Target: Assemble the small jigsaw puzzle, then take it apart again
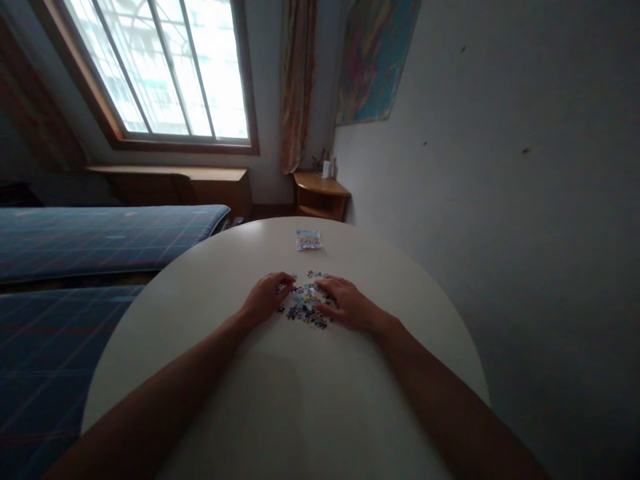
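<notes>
A loose pile of small jigsaw puzzle pieces (pixel 304 308), dark blue, pale and multicoloured, is spread on the white round table (pixel 280 393). At the pile's left edge rests my left hand (pixel 269 295), its fingers bent and the thumb a little apart from them. No piece shows in its grasp. My right hand (pixel 347 303) lies over the pile's right side with fingers stretched out and thumb apart, touching pieces. Some pieces are hidden beneath both hands. Beyond the pile lies a small printed picture packet (pixel 309 240).
On the left are beds or mattresses with blue plaid covers (pixel 115 240), close to the table. A wooden corner shelf (pixel 323 183) holding small items stands past the far edge. The wall (pixel 500 253) runs along the right side. A bright window (pixel 165 67) is at the back.
</notes>
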`<state>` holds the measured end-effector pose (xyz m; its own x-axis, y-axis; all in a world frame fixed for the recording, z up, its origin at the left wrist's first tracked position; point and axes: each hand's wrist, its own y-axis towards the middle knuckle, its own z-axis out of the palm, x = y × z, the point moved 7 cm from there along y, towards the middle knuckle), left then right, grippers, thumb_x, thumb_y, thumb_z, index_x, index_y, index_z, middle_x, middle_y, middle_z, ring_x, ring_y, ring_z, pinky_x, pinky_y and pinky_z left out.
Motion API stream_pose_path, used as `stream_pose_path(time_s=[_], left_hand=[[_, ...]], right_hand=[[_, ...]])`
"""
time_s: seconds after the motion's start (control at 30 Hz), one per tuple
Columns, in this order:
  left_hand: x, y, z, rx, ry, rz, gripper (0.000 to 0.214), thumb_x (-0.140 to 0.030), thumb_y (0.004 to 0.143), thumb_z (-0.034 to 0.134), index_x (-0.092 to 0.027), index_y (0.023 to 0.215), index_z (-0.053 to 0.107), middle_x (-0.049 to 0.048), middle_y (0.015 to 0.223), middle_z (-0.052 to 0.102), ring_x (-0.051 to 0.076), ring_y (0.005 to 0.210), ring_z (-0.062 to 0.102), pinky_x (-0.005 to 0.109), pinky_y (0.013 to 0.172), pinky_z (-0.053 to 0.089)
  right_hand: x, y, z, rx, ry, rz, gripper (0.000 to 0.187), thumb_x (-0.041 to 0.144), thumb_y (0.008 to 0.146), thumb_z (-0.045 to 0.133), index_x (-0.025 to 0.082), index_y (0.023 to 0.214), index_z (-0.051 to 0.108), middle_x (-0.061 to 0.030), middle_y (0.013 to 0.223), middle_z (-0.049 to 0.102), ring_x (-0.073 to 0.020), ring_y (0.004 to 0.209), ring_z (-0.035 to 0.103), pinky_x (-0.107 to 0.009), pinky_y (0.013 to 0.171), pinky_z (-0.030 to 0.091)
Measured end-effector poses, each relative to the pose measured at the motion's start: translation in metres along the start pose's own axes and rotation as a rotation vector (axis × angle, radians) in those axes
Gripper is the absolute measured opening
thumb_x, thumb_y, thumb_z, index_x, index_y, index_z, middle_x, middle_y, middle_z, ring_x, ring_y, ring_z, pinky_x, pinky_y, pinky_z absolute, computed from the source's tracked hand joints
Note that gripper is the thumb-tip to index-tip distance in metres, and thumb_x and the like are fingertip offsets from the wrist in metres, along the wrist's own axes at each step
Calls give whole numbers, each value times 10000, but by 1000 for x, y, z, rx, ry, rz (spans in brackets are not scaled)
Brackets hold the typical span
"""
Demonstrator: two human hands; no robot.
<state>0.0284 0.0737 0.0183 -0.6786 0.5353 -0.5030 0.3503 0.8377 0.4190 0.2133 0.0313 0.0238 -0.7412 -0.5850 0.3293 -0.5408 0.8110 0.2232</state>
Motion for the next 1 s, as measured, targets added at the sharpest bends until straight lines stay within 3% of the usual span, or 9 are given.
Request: stream_pose_path(time_s=[0.13, 0.27, 0.57, 0.67, 0.73, 0.8, 1.0], left_hand=[[5, 1, -4, -55, -1, -54, 170, -285, 877, 572, -209, 977, 686, 55, 943, 733, 216, 890, 673, 351, 846, 519], [9, 1, -9, -85, 6, -82, 154, -251, 857, 575, -203, 948, 689, 61, 926, 729, 227, 904, 665, 374, 867, 512], [1, 0, -6, 26, 8, 35, 135, -250, 818, 591, -225, 857, 717, 36, 892, 728, 215, 923, 654, 339, 885, 511], [0, -1, -7, 52, 39, 69, 174, -267, 827, 602, -225, 960, 704, 53, 1009, 717, 238, 1038, 622, 384, 967, 480], [-1, -2, -6, 72, 61, 90, 289, -291, 856, 584, -223, 1127, 659, 72, 1209, 662, 251, 1169, 564, 420, 1049, 423], [-3, -5, -2, 116, 83, 115, 415, -335, 899, 540, -227, 1299, 569, 76, 1405, 542, 257, 1300, 473, 444, 1114, 353], [-9, -16, 18, 303, 163, 168, 628, -537, 932, 462, -253, 1485, 372, 44, 1564, 334, 267, 1452, 268, 475, 1188, 206]], right_hand=[[0, 1, -4, -69, 6, -15, 569, 519, 923, 495, 178, 1379, 519, -130, 1392, 552, -265, 1334, 442, -439, 1125, 327], [2, 1, -4, -41, -5, -65, 505, 528, 912, 524, 209, 1293, 614, -91, 1354, 594, -265, 1329, 448, -441, 1133, 316], [7, -4, -17, -2, 58, -132, 428, 525, 903, 538, 235, 1184, 681, -64, 1230, 680, -240, 1334, 458, -419, 1120, 342], [-11, -8, -20, 16, 4, -26, 651, 639, 848, 553, 196, 1325, 587, -110, 1405, 550, -272, 1371, 409, -443, 1137, 316], [-26, -11, -16, 70, -42, 93, 929, 757, 761, 561, 158, 1459, 428, -151, 1532, 379, -313, 1423, 318, -481, 1157, 269], [-35, -14, -5, 157, -66, 180, 1092, 836, 716, 513, 148, 1530, 275, -162, 1588, 243, -336, 1462, 219, -519, 1175, 202], [-11, -9, 20, 251, -131, 175, 1145, 899, 723, 356, 157, 1564, 125, -141, 1625, 64, -335, 1493, 41, -519, 1194, 49]])
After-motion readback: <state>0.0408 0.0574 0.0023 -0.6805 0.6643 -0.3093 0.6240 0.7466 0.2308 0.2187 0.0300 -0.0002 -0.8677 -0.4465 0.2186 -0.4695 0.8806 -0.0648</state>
